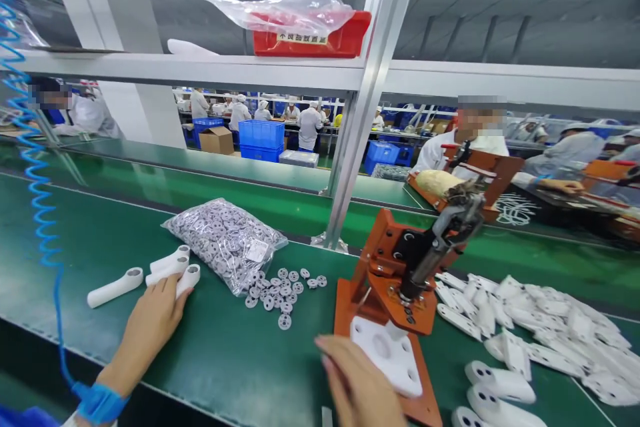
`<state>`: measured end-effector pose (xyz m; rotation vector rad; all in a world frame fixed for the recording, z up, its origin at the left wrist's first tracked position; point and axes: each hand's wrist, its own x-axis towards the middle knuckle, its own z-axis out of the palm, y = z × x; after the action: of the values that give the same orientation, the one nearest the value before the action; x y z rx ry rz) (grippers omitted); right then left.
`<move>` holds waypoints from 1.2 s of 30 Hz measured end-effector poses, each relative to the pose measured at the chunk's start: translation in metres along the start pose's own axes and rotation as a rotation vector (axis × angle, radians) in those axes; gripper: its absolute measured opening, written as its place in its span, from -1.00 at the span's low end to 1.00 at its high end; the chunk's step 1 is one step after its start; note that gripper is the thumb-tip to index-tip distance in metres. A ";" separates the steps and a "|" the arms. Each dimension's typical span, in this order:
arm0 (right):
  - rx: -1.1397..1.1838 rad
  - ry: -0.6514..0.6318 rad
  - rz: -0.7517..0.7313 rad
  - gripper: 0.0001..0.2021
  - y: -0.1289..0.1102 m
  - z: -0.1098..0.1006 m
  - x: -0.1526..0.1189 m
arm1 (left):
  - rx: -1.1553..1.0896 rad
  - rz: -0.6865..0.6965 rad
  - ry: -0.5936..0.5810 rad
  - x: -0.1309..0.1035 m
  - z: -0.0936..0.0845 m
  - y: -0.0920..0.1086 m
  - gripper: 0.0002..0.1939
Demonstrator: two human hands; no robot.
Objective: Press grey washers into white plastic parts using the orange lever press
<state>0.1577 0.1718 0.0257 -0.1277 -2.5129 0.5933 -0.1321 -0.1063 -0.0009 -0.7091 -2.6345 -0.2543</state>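
Observation:
My left hand reaches over a small group of white plastic tubes with a ring-shaped end, its fingers closed around one white tube. Two similar tubes lie against it, and another white tube is just to the left. My right hand is at the bottom, fingers stretched out, with nothing visible in it. Beside it stands an orange hand press with a metal plunger over a white fixture block. Small grey slotted discs are scattered between my hands, near a clear bag of discs.
White elongated parts are heaped right of the press, with thicker two-holed white parts in front. A metal post rises behind the bench. A coiled blue hose hangs at left. A red bin sits overhead. Co-workers sit beyond.

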 end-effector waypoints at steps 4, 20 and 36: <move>-0.114 -0.325 0.065 -0.55 -0.022 0.051 0.062 | -0.189 -0.125 0.013 -0.018 -0.016 0.010 -0.45; -0.013 0.018 0.022 -0.90 -0.019 0.025 0.016 | -0.705 -0.373 -0.147 -0.056 -0.033 0.118 -0.37; -0.283 0.227 0.590 -0.77 0.046 -0.013 -0.025 | -1.064 -0.194 -0.561 -0.083 -0.026 0.227 -0.42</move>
<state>0.1847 0.2128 0.0030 -1.0068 -2.3073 0.4050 0.0591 0.0435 0.0038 -0.9033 -2.9505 -1.8251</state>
